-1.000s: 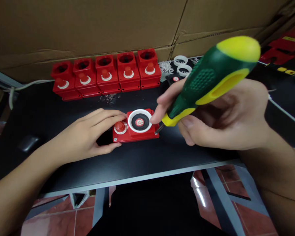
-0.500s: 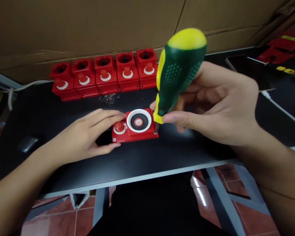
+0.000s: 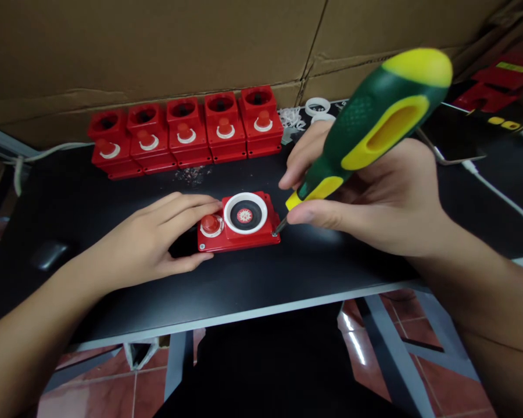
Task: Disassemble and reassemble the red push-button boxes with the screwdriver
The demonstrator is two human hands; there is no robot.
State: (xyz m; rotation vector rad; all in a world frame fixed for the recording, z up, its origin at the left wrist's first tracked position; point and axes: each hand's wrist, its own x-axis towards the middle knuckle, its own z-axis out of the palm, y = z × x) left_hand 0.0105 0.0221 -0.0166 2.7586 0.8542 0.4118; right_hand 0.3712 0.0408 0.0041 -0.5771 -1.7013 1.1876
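Observation:
A red box-shaped unit (image 3: pixel 253 242) with a white-rimmed black round socket (image 3: pixel 245 213) and a small red dome (image 3: pixel 210 224) lies on the black table. My left hand (image 3: pixel 169 232) grips its left end, fingers behind and thumb at the front. In my right hand (image 3: pixel 366 197) is a green and yellow screwdriver (image 3: pixel 370 128), tilted to the right. Its tip meets the screw at the unit's front right corner. Another screw (image 3: pixel 202 247) sits in the front left corner.
Several similar red units (image 3: pixel 185 130) stand in a row at the back by the cardboard (image 3: pixel 157 46). White rings (image 3: pixel 317 107) and small clear pieces lie right of them. A phone (image 3: pixel 455 136) with a white cable and more red parts (image 3: pixel 488 96) are at the right.
The screwdriver's handle has tilted over to the right and turned in my right hand, its tip staying at the corner screw. My left hand and the unit have hardly moved.

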